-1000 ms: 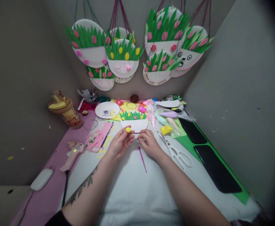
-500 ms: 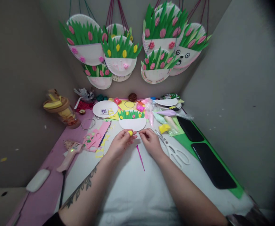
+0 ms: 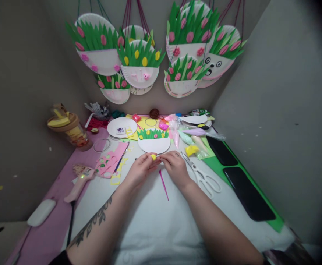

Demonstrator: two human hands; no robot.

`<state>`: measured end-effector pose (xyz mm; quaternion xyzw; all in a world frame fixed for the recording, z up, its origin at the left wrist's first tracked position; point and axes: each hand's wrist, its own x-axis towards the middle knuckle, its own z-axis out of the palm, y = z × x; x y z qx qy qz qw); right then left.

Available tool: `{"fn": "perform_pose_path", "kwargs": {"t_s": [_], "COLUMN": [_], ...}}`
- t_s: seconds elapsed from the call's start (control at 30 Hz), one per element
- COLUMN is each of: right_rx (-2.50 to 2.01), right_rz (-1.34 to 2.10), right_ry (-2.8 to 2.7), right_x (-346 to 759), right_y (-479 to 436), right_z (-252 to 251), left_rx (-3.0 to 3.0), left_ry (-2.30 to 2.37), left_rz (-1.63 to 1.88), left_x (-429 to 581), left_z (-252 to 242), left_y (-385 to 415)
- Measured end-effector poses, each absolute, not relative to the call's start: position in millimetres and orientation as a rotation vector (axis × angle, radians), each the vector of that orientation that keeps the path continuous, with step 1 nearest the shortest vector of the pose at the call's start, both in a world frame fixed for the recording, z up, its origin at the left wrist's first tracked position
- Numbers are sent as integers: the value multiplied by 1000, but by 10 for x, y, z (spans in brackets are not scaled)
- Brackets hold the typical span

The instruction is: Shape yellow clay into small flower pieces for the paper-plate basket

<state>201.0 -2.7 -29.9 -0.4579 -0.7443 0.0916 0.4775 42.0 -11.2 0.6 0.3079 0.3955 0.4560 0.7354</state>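
A small yellow ball of what looks like modelling clay (image 3: 153, 157) sits between the fingertips of my left hand (image 3: 141, 167). My right hand (image 3: 176, 168) is closed in a pinch close beside the ball; a thin pale bit shows at its fingertips, too small to name. Just beyond both hands lies a half-round white paper-plate piece (image 3: 154, 145) with green paper grass and yellow and pink flowers along its top. Below the hands a thin magenta modelling tool (image 3: 164, 185) rests on the white table cover (image 3: 161, 224).
White scissors (image 3: 203, 176) lie to the right, near an opened yellow clay pack (image 3: 191, 150) and two black phone-like slabs (image 3: 249, 193). On the left are a pink glue gun (image 3: 79, 184), pink paper scraps (image 3: 112, 162) and a tumbler (image 3: 71, 130). Decorated paper plates (image 3: 140, 73) hang on the wall.
My right hand has turned and moved slightly left, bringing its fingertips up to the yellow ball. The view has shifted slightly.
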Motion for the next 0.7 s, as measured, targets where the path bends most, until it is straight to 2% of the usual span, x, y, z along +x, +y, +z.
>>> {"fn": "perform_pose_path", "kwargs": {"t_s": [0.4, 0.57, 0.7], "right_rx": [-1040, -1039, -1144], "right_rz": [301, 365, 445], "right_ry": [-1809, -1749, -1667], "right_x": [2039, 2051, 2071], "right_y": [-19, -55, -35], "right_z": [-335, -262, -248], "left_rx": [878, 667, 478], "left_ry": [963, 844, 808], "left_rz": [983, 965, 1127], "left_x": [409, 363, 267], "left_z": [7, 41, 51], "left_y": [-120, -93, 6]}}
